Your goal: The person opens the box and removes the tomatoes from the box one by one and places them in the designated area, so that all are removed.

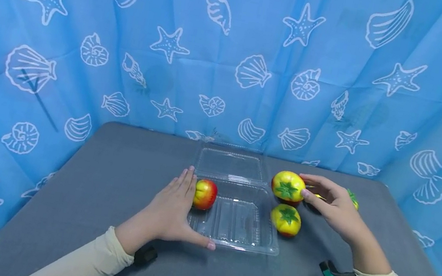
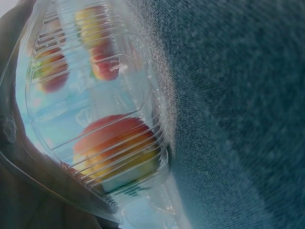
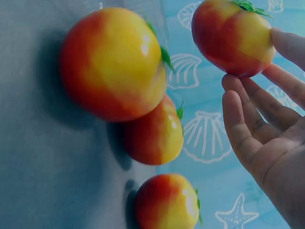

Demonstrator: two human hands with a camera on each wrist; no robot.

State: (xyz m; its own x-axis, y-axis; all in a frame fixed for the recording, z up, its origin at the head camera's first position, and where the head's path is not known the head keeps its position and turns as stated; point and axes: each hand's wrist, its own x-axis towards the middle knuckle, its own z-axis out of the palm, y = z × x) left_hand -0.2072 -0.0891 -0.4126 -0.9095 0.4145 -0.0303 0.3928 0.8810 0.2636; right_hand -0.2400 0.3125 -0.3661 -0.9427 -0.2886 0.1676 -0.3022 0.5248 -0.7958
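My right hand (image 1: 335,205) pinches a yellow-and-red persimmon (image 1: 287,185) between thumb and fingertips, above the table to the right of a clear plastic clamshell box (image 1: 243,248). Green leaves top this fruit; in the right wrist view the held persimmon (image 3: 231,40) is clear of the table. Along the box's left side lies my left hand (image 1: 173,208), fingers straight, thumb stretched along the front edge. Inside the box, by those fingers, sits one red-and-yellow fruit (image 1: 205,194). The left wrist view shows this fruit (image 2: 116,148) through the ribbed plastic wall.
Another persimmon (image 1: 286,220) stands at the box's right edge. More fruit is partly hidden behind my right hand, including one with a green top (image 1: 353,198). The box lid (image 1: 229,164) lies opened backward. A blue shell-patterned curtain (image 1: 234,61) hangs behind the grey table (image 1: 124,160).
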